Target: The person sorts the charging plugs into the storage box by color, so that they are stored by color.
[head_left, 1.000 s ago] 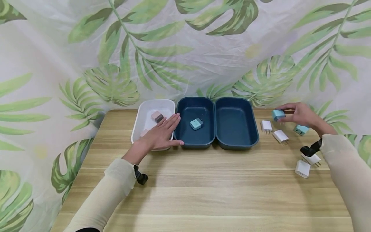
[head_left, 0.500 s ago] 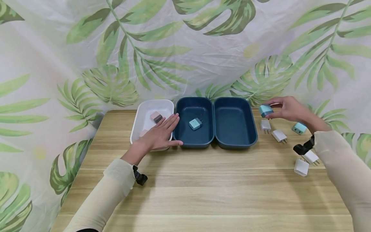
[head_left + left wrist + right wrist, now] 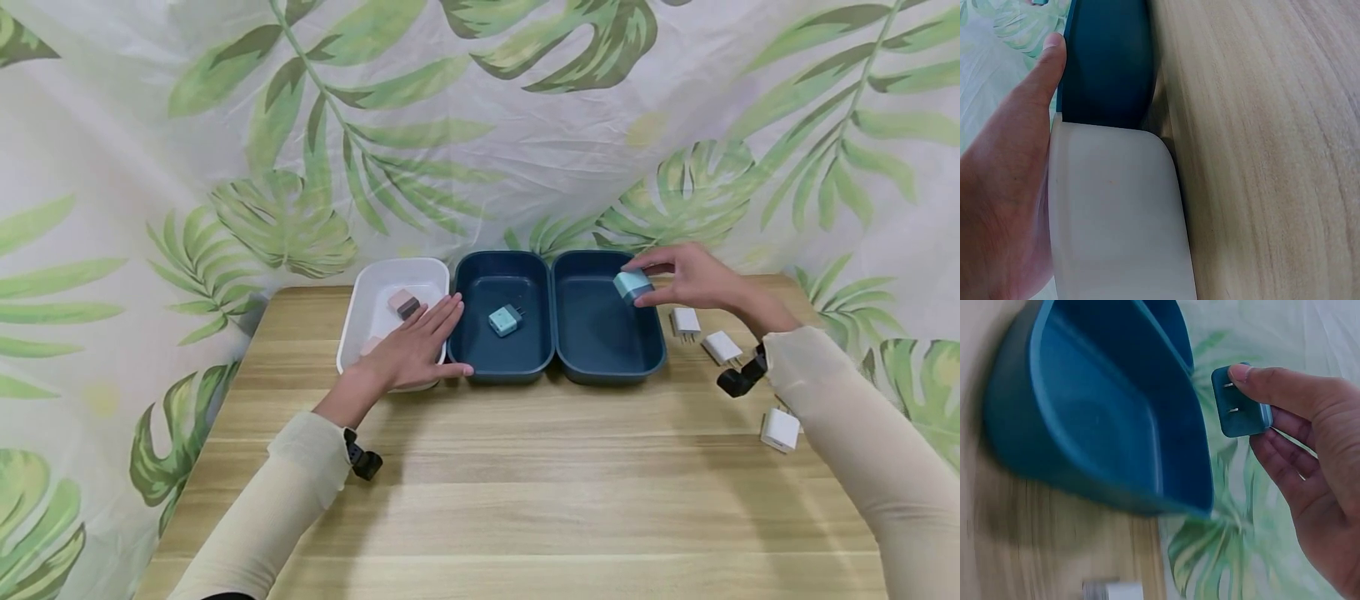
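My right hand pinches a light-blue and dark-blue USB charger between thumb and fingers, above the right dark-blue bin. Two metal prongs show on the charger in the right wrist view. With fingers straight, my left hand rests across the white bin, its fingertips and thumb reaching the rim of the middle dark-blue bin. Inside the white bin lies a pink and grey charger; another pink one is partly hidden by the hand. A light-blue charger lies in the middle bin.
On the wooden table, right of the bins, lie white chargers, two near the right bin and another charger closer to me. The right forearm covers part of that area. A leaf-patterned cloth hangs behind the table.
My right hand has carried the light-blue charger leftward from the table's right side to over the right bin. Its sleeve now hides another light-blue charger. The left hand stays put.
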A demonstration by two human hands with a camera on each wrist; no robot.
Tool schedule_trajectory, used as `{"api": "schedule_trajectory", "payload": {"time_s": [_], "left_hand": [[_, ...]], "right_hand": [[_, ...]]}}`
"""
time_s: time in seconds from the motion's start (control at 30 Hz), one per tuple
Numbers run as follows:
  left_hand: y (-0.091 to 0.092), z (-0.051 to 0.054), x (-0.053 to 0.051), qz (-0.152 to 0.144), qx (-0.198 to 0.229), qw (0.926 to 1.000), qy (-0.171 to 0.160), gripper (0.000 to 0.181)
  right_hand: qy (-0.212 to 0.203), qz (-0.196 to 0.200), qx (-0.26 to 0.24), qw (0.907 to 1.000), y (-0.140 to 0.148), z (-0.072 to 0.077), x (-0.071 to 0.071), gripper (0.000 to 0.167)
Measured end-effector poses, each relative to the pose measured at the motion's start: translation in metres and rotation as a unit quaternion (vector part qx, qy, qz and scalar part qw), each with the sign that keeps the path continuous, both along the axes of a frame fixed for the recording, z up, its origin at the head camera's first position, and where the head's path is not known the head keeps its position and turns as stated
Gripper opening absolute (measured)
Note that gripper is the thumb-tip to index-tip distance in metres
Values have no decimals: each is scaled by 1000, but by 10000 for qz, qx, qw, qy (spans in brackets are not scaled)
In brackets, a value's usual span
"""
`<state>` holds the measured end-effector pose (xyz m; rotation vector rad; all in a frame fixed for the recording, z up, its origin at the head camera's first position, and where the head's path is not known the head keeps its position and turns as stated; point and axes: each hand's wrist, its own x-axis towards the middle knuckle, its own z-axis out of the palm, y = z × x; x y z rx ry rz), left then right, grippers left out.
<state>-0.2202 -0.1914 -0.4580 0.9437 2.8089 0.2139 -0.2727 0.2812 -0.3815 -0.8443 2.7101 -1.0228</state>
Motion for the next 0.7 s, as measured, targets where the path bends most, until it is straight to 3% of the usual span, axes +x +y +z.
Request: {"api": "schedule_trajectory", "payload": {"time_s": [0.13, 0.33, 0.53, 0.7], "left_hand": [[1, 0, -1, -25, -6, 10000, 22, 108], [1, -2, -2, -52, 26, 9999, 84, 108], [-1, -4, 0, -9, 105, 9999, 54, 108], [-1, -2, 0, -25, 133, 9998, 112, 107]], "right_hand": [[170, 311, 72, 9993, -19, 1, -1, 47], [87, 700, -71, 9975, -48, -2, -3, 47], [465, 1239, -74, 9912, -76, -9, -6, 47], [534, 1408, -146, 9885, -96, -15, -7, 48]]}}
